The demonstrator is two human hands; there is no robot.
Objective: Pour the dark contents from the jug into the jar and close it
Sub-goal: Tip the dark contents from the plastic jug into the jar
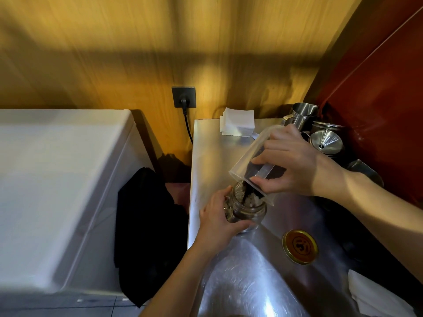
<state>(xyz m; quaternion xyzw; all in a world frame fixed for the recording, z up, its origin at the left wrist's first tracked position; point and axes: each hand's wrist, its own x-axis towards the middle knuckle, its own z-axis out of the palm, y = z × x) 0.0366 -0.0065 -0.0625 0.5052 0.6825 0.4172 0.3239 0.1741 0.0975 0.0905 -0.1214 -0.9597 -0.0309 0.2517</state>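
A clear plastic jug (pixel 248 156) is tipped steeply, mouth down, over a small glass jar (pixel 248 210) that stands on the steel counter (pixel 219 143). My right hand (pixel 290 161) grips the jug by its handle side. Dark grounds (pixel 256 165) lie along the jug's lower wall and slide into the jar's mouth. My left hand (pixel 217 216) is wrapped around the jar's left side and holds it upright. The jar's gold lid (pixel 299 246) lies flat on the counter to the right of the jar, apart from it.
A stack of white paper squares (pixel 238 122) sits at the counter's back. Steel pitchers (pixel 303 115) and a funnel (pixel 326 140) stand at the back right by a red wall. A black cloth (pixel 146 225) hangs left of the counter, beside a white appliance (pixel 57 179).
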